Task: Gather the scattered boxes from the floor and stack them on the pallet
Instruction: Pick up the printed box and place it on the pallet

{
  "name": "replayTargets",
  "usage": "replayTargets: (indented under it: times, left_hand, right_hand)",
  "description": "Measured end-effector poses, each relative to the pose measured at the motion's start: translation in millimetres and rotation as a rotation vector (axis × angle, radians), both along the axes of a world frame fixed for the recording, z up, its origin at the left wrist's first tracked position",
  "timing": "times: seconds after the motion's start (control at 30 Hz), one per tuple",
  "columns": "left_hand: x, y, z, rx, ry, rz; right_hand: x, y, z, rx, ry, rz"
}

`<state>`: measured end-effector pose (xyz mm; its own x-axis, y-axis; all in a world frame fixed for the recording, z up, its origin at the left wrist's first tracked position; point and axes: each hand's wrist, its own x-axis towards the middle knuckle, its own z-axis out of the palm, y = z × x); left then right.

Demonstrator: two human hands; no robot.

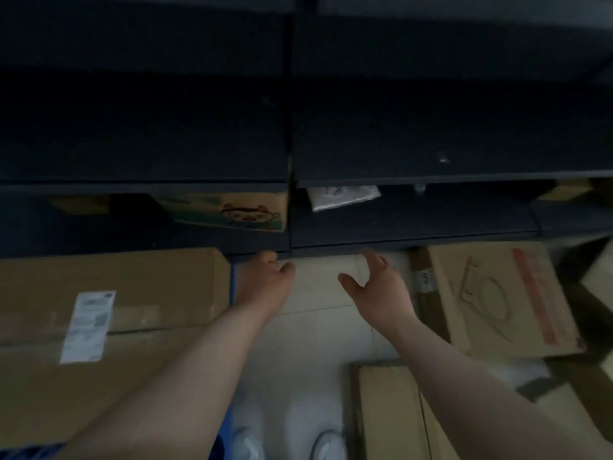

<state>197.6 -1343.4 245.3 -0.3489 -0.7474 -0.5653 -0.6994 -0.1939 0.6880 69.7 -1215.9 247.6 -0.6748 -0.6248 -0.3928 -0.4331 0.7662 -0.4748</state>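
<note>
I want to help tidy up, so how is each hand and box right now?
left hand: empty, fingers relaxed
right hand: empty, fingers spread
labelled box: closed, lying flat
red-striped box: closed, lying askew
cartoon box: sitting on the shelf

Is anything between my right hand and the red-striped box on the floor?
Nothing clearly blocks it. The right hand is over bare floor tiles, just left of the red-striped box. A dark, blurred strip lies along that box's left edge, too unclear to identify.

The left grip [268, 277] and right grip [381, 293] are bare, the shoes [326, 444] white.
</note>
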Motion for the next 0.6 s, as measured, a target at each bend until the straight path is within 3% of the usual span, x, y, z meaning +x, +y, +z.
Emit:
replayTargets:
  times: [0.23,0.6]
  left_hand:
    - [-110.5,82.3,24.5,-0.07,-0.009,-0.288]
    - [-270.7,220.8,38.1,0.017,0.047,-0.574]
  right_hand:
    - [-67.2,107.0,19.3,-0.032,-0.014,-0.364]
    - [-152.7,266.6,9.7,-0.082,-0.084,-0.808]
